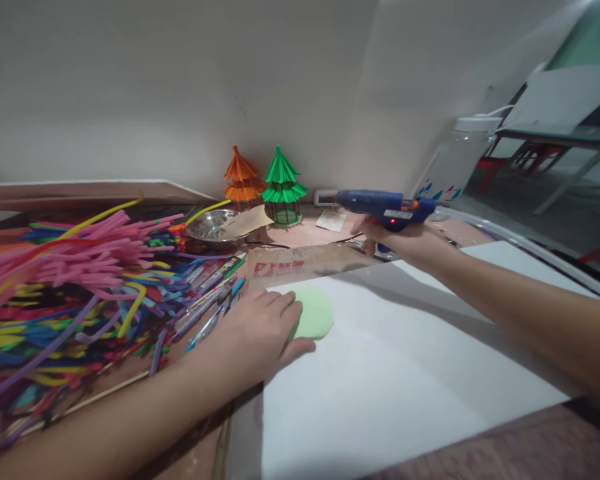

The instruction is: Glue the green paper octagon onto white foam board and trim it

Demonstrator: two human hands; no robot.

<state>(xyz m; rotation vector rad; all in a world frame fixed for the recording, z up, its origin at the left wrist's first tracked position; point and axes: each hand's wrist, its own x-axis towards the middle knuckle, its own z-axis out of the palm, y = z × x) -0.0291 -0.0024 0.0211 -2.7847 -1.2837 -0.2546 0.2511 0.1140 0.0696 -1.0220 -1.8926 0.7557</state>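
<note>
My left hand [263, 330] lies flat with fingers together on a light green round piece [316, 313], which rests on a large white sheet [405, 373]. My right hand [395, 237] reaches far across the table and grips a blue hot glue gun [385, 205] by its handle. A small red light glows on the gun, and its nozzle points left. The gun hovers over the far edge of the sheet, apart from the green piece.
A big heap of coloured pipe cleaners [65, 287] and several pens [210, 310] fill the left. A metal bowl [215, 227], an orange paper tree [241, 177] and a green one [281, 183] stand by the wall. A clear plastic jar [460, 160] is at right.
</note>
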